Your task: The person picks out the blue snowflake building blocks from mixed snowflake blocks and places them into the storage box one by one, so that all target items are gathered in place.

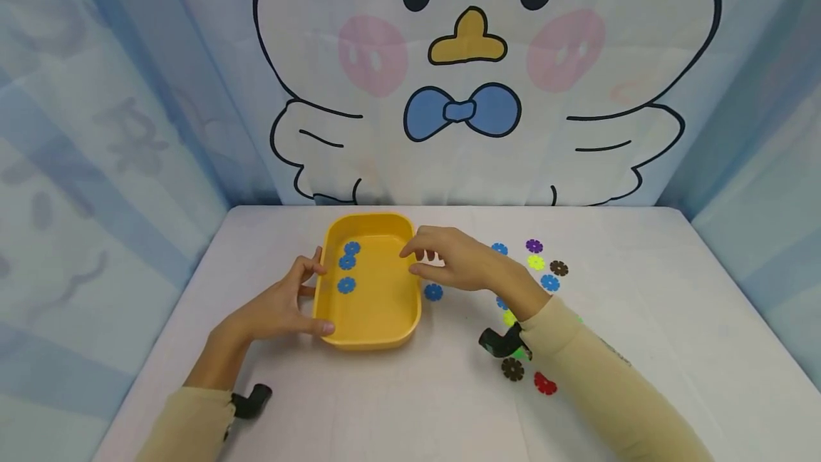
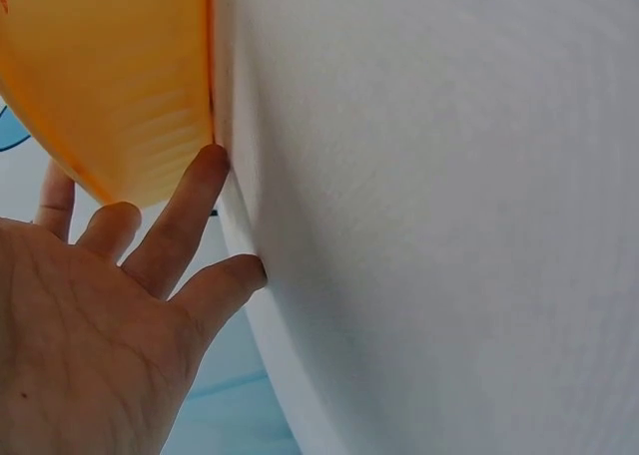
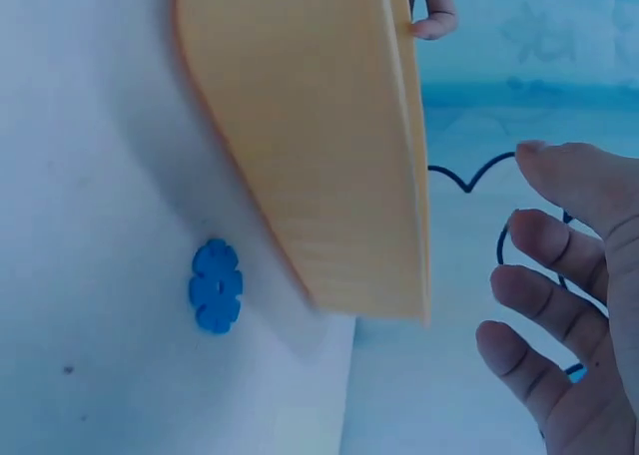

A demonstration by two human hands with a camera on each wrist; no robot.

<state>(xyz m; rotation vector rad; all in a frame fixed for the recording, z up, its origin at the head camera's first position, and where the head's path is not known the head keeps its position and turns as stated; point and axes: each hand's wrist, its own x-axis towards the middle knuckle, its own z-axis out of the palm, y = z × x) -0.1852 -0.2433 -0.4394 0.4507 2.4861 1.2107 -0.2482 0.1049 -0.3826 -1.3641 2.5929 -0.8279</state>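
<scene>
The work area is enclosed at the rear and on both sides by pale blue fabric. The rear curtain (image 1: 477, 162) is printed with a large white cartoon bird, outlined in black, with a yellow beak (image 1: 471, 41) and a blue bow tie (image 1: 460, 112). Fainter motifs are borne by the left curtain (image 1: 109, 162); broad blue bands are seen on the right curtain (image 1: 763, 234). The white surface (image 1: 654, 355) is finished with rounded far corners. Soft shadows are cast on it.

From above, the head view faces forward and down; closer wrist views share its yellow tray (image 1: 378, 312)
</scene>
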